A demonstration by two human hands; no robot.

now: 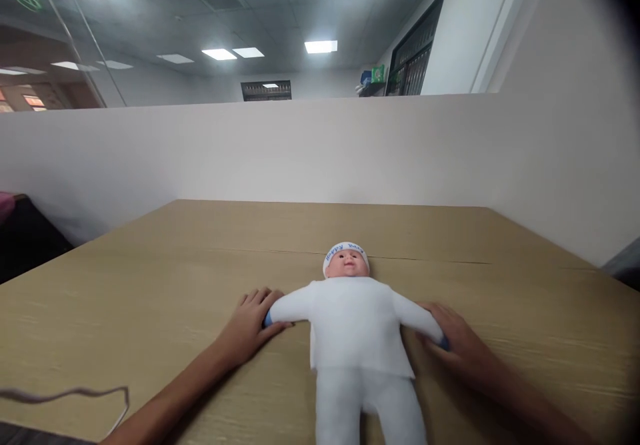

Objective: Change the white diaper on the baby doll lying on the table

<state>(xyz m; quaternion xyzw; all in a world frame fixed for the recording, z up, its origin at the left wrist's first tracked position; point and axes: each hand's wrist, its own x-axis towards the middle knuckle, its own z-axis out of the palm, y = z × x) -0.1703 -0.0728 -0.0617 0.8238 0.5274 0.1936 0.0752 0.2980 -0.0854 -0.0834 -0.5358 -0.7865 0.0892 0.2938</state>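
A baby doll (pixel 353 325) lies on its back on the table, its head toward the far side. It wears a white top and white trousers, and a white cap or headband (pixel 345 250) with blue lettering. Both of its arms are stretched out sideways, with blue at the ends. My left hand (pixel 255 318) is closed around the end of the arm on the left, fingers above and thumb below. On the other side, my right hand (pixel 447 332) holds the opposite arm near its blue end. The doll's feet are out of the frame.
The wooden table (pixel 150 278) has a seam across it behind the doll's head. A low white partition (pixel 300 152) stands along its far edge. At the lower left lies a pale cable (pixel 65 393); a dark object (pixel 30 238) is beyond the left edge.
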